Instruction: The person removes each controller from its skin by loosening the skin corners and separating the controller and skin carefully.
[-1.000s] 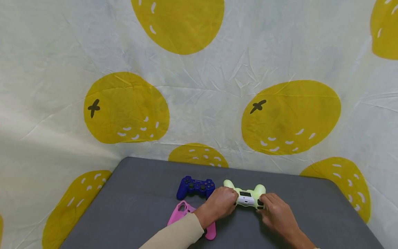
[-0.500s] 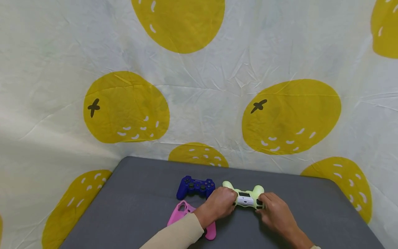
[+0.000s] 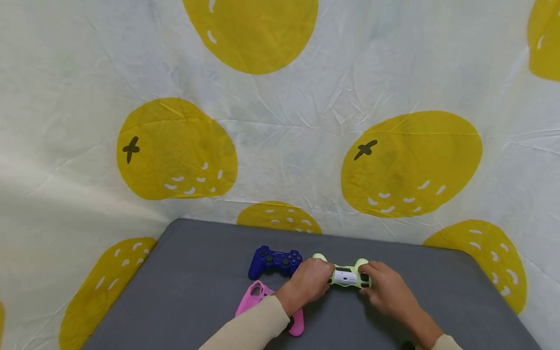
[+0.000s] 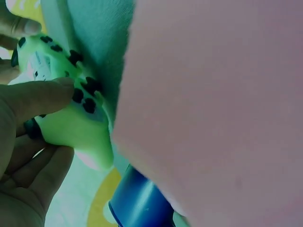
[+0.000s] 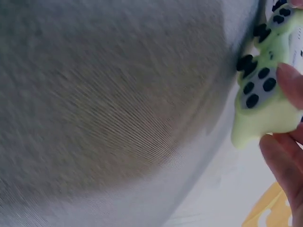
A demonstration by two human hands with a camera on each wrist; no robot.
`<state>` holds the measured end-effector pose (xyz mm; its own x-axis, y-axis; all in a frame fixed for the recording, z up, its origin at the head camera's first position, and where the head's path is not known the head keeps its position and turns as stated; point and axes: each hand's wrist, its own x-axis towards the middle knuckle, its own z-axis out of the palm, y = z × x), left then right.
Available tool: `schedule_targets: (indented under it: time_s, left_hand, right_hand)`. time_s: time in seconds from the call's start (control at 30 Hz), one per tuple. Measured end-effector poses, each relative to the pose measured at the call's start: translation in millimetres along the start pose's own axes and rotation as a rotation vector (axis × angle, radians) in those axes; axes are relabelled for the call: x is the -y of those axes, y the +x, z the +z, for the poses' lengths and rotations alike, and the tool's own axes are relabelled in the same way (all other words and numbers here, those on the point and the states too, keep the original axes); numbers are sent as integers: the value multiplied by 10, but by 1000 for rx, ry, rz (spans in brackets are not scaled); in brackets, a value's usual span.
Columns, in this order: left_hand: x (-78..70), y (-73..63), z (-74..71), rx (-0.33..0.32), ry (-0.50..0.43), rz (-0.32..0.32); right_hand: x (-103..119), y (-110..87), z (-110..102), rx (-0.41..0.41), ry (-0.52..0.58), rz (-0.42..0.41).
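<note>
A white game controller [image 3: 345,277] in a pale yellow-green silicone cover [image 3: 362,263] is held between both hands, its grips pointing away from me. My left hand [image 3: 309,281] pinches its left end. At the other end, my right hand [image 3: 387,288] grips it with thumb and fingers. The left wrist view has the left thumb across the controller's face [image 4: 84,97] and fingers behind. In the right wrist view the right thumb presses near the buttons [image 5: 259,87], with fingers curled beneath. The cover reaches round both grips; parts of its edges are hidden by the fingers.
A blue game controller [image 3: 275,261] lies face up left of the hands. Nearer me, a pink controller-shaped piece with cut-outs [image 3: 250,300] lies partly under the left forearm. The grey table [image 3: 197,272] meets a patterned cloth [image 3: 284,160] behind it.
Both hands have shifted the covered controller slightly, and it has tilted a little. The left hand now covers more of its left grip. The blue controller and pink piece stay put.
</note>
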<state>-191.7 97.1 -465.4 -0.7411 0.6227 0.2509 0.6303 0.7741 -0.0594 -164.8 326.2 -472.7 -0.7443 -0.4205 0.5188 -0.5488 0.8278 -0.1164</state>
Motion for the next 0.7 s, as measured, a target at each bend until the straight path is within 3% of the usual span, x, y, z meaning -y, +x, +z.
schedule_targets:
  time_s: [0.4, 0.6, 0.7]
  left_hand:
    - [48, 71, -24, 4, 42, 17]
    - [42, 98, -35, 42, 43, 24]
    - [22, 120, -53, 68, 41, 27]
  right_hand:
    - [-23, 263, -198, 360, 41, -87]
    - [-19, 458, -231, 560, 56, -151]
    - [-5, 540, -225, 647, 63, -141]
